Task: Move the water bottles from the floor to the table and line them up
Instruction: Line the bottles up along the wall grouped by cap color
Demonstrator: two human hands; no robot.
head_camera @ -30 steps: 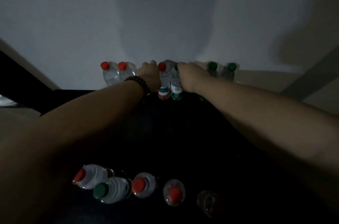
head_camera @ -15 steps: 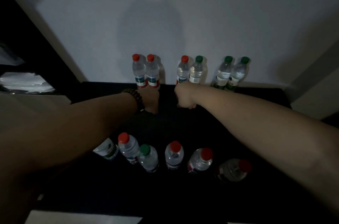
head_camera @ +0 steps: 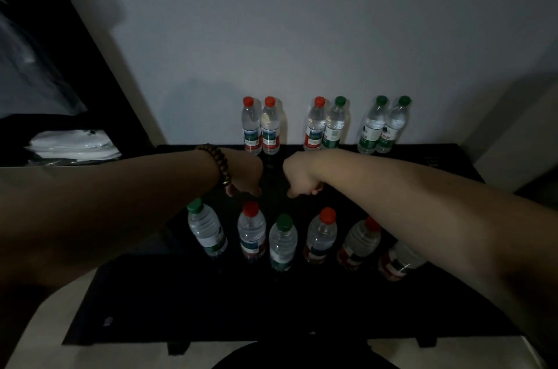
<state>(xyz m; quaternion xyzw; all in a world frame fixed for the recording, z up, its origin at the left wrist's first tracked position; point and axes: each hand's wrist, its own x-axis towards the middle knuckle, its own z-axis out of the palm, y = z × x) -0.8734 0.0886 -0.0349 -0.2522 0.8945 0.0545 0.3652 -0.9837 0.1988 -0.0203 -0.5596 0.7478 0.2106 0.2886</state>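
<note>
Right fingers: the fingers of the right hand are curled into a fist and hold nothing.
Left fingers: folded under the left hand and out of sight, so I cannot tell whether they are spread or pressed together; nothing shows in them.
Hands: side by side with a gap between them, over the middle of the worktop, between the two lines of bottles.
Wrist: a bracelet of dark beads on the left one.
Near row: six clear bottles standing on the worktop, caps running green, red, green, red, red; the last bottle has its cap hidden by the right forearm.
Far row: six bottles upright at the worktop's back edge against the wall, set in three touching pairs: red-red, red-green, green-green.
Looks: see-through ribbed plastic; red caps go with red-banded labels, green caps with green labels.
Worktop: black.
</note>
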